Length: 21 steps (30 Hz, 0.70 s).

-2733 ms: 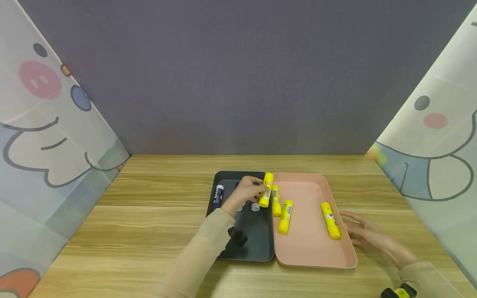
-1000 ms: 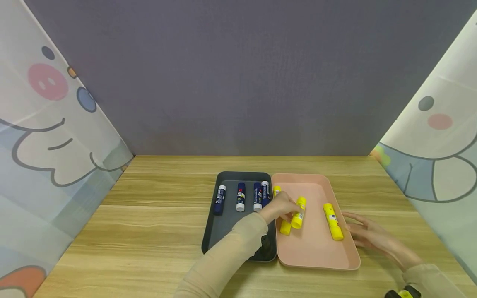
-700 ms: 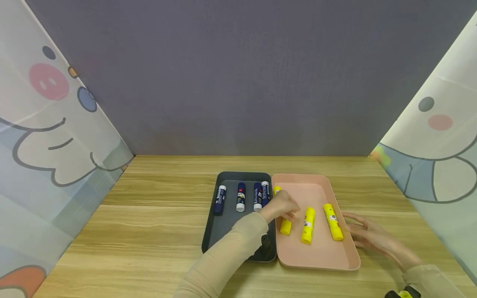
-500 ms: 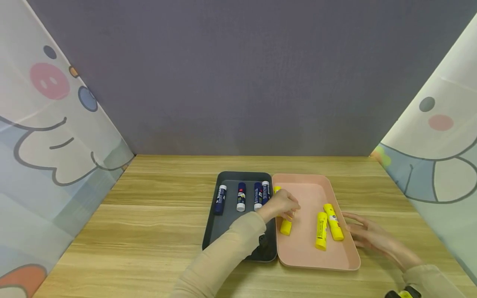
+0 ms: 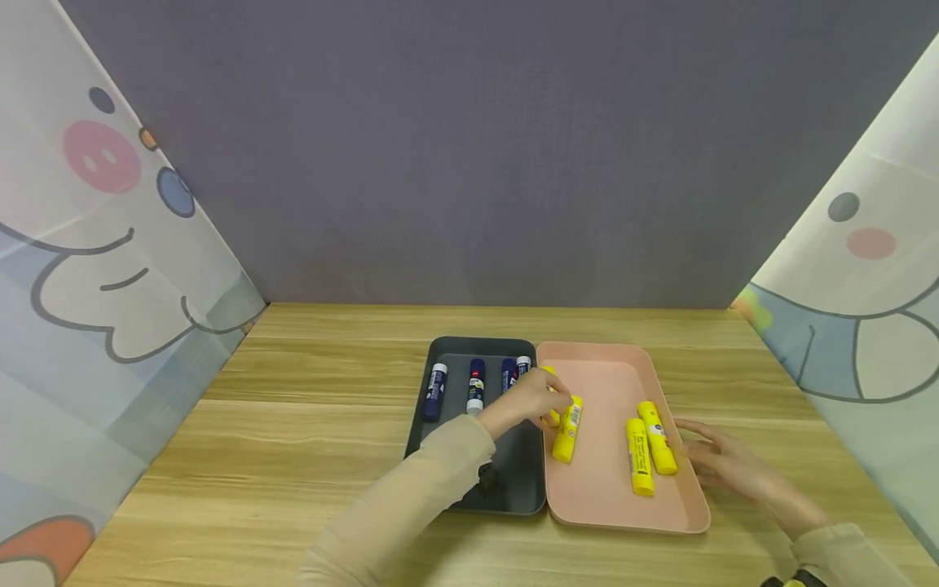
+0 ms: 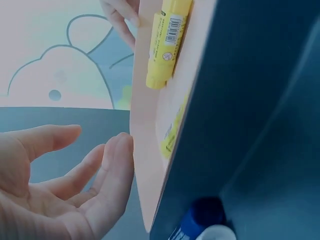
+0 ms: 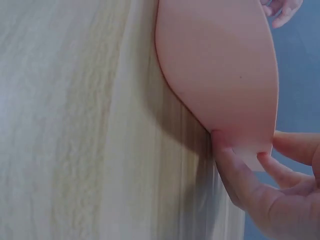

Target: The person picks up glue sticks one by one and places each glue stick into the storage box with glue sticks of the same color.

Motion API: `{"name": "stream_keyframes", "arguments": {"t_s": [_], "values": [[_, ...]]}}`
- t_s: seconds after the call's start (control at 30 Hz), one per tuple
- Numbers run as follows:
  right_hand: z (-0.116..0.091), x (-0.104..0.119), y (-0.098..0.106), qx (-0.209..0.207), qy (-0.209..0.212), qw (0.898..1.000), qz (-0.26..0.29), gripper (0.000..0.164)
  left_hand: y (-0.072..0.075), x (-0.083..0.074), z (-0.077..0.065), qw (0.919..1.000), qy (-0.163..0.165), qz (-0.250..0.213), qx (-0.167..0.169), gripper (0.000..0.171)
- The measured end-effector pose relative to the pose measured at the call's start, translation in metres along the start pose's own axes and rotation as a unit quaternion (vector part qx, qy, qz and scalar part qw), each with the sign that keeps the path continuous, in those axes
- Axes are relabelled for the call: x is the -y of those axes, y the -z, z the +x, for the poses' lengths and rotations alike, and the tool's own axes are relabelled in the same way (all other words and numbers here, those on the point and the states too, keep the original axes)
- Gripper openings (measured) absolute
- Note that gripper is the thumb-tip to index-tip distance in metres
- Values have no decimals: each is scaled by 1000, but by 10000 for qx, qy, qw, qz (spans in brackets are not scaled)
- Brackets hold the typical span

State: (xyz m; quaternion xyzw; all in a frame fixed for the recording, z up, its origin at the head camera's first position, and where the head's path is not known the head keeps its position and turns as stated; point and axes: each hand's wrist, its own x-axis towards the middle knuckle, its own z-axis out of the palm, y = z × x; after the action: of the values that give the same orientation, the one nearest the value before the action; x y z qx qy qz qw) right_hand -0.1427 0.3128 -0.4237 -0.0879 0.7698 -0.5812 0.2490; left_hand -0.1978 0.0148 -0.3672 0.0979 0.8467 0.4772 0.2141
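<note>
My left hand hovers over the seam between the two trays, holding nothing; in the left wrist view its thumb and fingers stand apart. Close by its fingertips lies a yellow glue stick in the pink tray, and another yellow glue stick is partly hidden behind the hand. Two more, a yellow glue stick and a labelled yellow glue stick, lie side by side near the right wall. Against that wall's outside rest the fingertips of my right hand, also seen in the right wrist view.
The dark grey tray adjoins the pink one on the left. It holds several navy glue sticks with white ends, among them one navy glue stick at its left side. A grey wall stands behind the wooden table.
My left hand let go of a yellow glue stick, which rolled right until it lay beside the rightmost one. The hand then drew back leftward and up. My right hand stayed at the tray wall.
</note>
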Motion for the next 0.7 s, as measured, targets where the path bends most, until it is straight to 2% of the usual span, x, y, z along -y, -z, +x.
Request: {"name": "stream_keyframes", "arguments": {"t_s": [0.13, 0.23, 0.47, 0.6, 0.7], "values": [[-1, 4, -5, -145, -26, 9992, -374, 60, 9, 1, -9, 9995, -226, 230, -1, 24], [-3, 8, -8, -218, 33, 9981, -571, 58, 17, 3, -17, 9993, -272, 235, -33, 24], [-4, 16, -5, -51, 187, 9953, -944, 55, 37, 17, -33, 9981, -532, 292, -128, 19], [-5, 18, -4, -40, 224, 9938, -1087, 53, 50, 26, -45, 9954, -760, 499, -289, 21], [-6, 21, -4, -206, 197, 9901, -1376, 52, 60, 32, -54, 9919, -932, 689, -525, 22]]}}
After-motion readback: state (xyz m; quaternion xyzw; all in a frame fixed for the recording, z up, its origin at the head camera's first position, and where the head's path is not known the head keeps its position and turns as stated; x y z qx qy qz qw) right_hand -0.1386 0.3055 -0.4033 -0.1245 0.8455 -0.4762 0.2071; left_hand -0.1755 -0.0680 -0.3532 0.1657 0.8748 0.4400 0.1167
